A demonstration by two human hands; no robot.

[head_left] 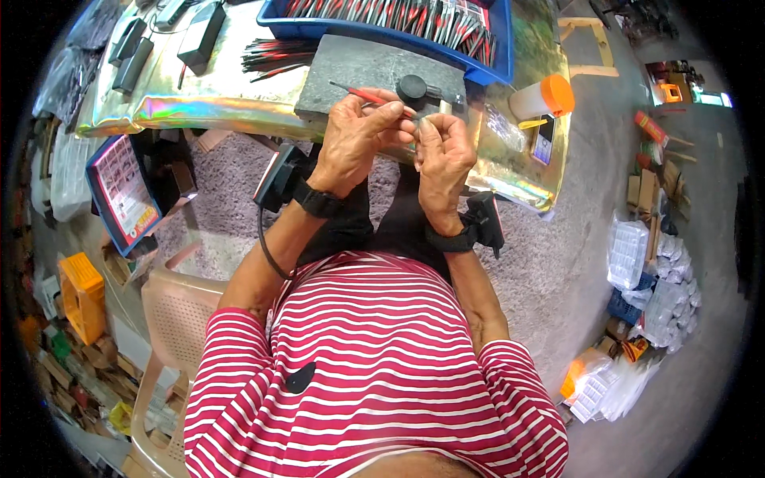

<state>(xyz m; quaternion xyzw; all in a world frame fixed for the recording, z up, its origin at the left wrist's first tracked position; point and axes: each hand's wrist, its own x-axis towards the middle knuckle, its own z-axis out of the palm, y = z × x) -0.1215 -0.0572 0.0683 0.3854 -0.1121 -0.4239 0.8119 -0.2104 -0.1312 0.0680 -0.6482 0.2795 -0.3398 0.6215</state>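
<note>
My left hand (pixel 355 135) pinches a thin red stick-like tool (pixel 362 94) whose tip points left over a grey slab (pixel 358 68). Close beside it, my right hand (pixel 442 155) holds a small clear plastic sleeve (pixel 426 119) between thumb and fingers; the red tool's end meets it. A black round knob on a short stand (pixel 413 89) sits on the slab just beyond my fingers. Both wrists wear black bands with small devices.
A blue tray (pixel 502 56) full of red-and-black packed sticks lies at the table's far edge, loose ones (pixel 275 56) to its left. An orange-capped white container (pixel 542 97), black adapters (pixel 199 36), a beige plastic chair (pixel 171 319), boxes and bags on the floor.
</note>
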